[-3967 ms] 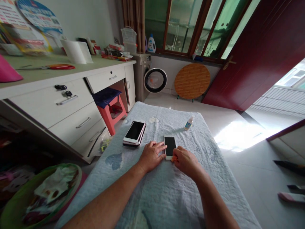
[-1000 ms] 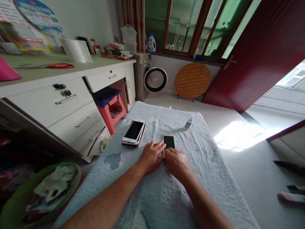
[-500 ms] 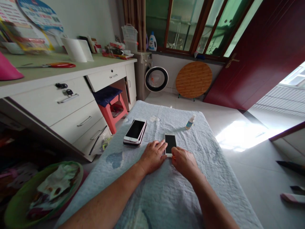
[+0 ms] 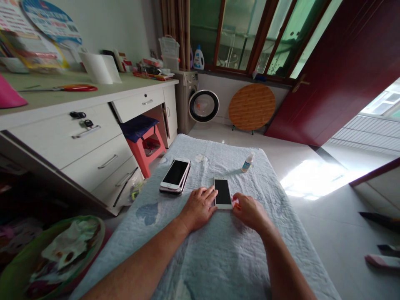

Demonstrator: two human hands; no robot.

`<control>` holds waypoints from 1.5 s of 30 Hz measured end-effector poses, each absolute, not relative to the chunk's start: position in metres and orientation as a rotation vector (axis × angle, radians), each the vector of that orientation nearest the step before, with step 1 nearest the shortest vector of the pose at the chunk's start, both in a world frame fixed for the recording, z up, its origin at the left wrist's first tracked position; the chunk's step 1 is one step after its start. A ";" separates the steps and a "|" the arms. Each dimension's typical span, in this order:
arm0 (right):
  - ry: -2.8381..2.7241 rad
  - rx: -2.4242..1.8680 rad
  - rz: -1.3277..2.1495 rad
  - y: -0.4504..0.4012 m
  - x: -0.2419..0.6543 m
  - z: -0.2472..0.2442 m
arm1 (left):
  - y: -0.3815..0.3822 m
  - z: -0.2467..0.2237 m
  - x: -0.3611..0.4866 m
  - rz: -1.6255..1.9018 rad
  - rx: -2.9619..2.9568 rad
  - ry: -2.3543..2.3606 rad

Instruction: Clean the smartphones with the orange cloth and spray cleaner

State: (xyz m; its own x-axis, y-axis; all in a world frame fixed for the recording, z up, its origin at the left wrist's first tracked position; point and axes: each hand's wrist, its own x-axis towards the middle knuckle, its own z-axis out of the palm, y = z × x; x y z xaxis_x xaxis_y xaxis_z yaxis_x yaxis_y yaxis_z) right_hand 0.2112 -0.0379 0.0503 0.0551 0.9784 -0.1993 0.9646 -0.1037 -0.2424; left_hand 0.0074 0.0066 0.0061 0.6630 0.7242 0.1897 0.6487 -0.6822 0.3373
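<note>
A white smartphone (image 4: 222,193) with a dark screen lies face up on the blue-grey quilted cover. My left hand (image 4: 200,208) rests flat at its left side, fingers stretched out, with fingertips and thumb touching the left edge. Just off the phone's lower right edge is my right hand (image 4: 250,211), its fingers curled together. A small pinkish patch shows at those fingertips; what they hold, if anything, cannot be made out. Further left lies another white phone (image 4: 175,174), stacked on a darker flat item. Beyond the first phone, a small spray bottle (image 4: 247,163) stands upright.
The quilted cover (image 4: 200,258) spreads over the surface before me. Along the left runs a white desk (image 4: 93,154) with scissors (image 4: 78,88) and a paper roll (image 4: 98,68) on top. A red stool (image 4: 145,154) stands under it. Bottom left is a green basin (image 4: 12,266) with cloths.
My right hand has moved right, from over the phone's lower right part to beside it, so more of the screen shows. My left hand stays at the left edge.
</note>
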 end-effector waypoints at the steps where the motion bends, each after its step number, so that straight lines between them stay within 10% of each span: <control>1: -2.052 -2.235 0.532 -0.036 0.211 0.049 | 0.007 0.005 0.007 0.463 2.635 1.106; 17: -1.267 -1.937 1.197 -0.028 0.206 0.036 | 0.007 -0.001 0.005 0.539 2.603 1.067; 45: -1.295 -1.897 1.109 -0.030 0.208 0.045 | 0.005 0.016 0.002 0.586 2.382 0.921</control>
